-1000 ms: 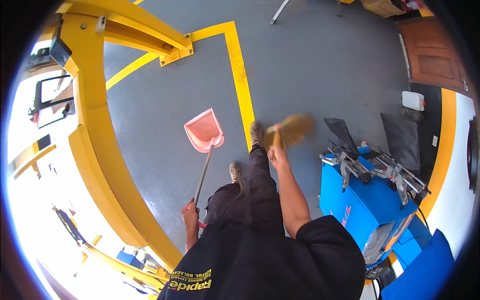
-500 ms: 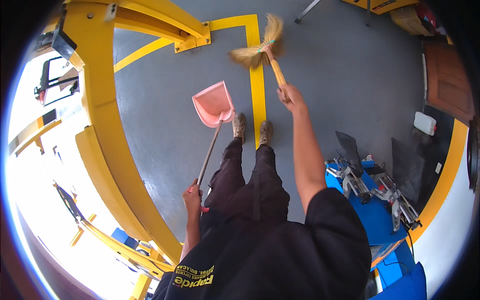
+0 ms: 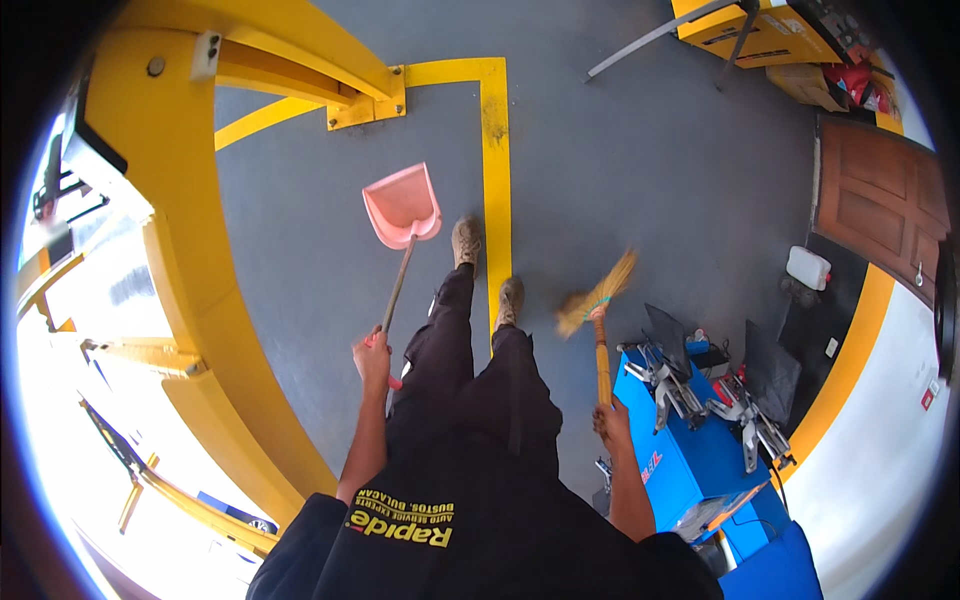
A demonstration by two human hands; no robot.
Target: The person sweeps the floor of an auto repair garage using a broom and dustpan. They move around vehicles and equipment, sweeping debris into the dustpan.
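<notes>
I see my left hand (image 3: 372, 357) closed in a full grip around the near end of a long wooden handle, which runs up and away to a pink dustpan (image 3: 401, 207). The dustpan sits to the left of my shoes (image 3: 466, 241), over the grey floor (image 3: 640, 160), just left of the yellow floor line (image 3: 494, 150); I cannot tell whether it touches the floor. My right hand (image 3: 611, 420) is closed in a grip on the near end of a broom (image 3: 598, 300), whose straw head is blurred and fans out to the far right of my right shoe. Just right of that hand stands a blue machine (image 3: 690, 450) with metal clamps on top. A big yellow steel frame (image 3: 190, 250) curves along the left. A brown door (image 3: 880, 215) is far right, with a white jug (image 3: 808, 267) near it.
</notes>
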